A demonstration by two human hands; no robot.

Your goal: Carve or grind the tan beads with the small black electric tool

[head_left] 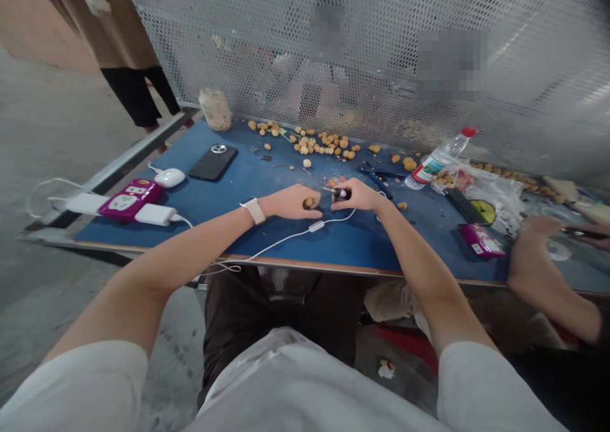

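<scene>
My left hand (293, 202), with a pale band on its wrist, is closed around a small round tan nut-like piece (309, 202). Close by on the right, my right hand (356, 195) grips a small dark handheld tool (341, 193) whose thin metal tip points left toward the piece. Whether the tip touches it I cannot tell. From under the right hand a white cord with an inline switch (316, 227) runs along the blue tabletop (286, 244). Orange crumbs (335, 182) and pale dust lie just beyond the hands.
More round tan pieces (328, 141) lie along the mesh panel (267, 51). On the left are a phone (213, 162) and a purple power strip (131, 199); on the right, blue-handled pliers (381, 176), a bottle (437, 160) and a co-worker's arm (538, 260). Another person stands at back left.
</scene>
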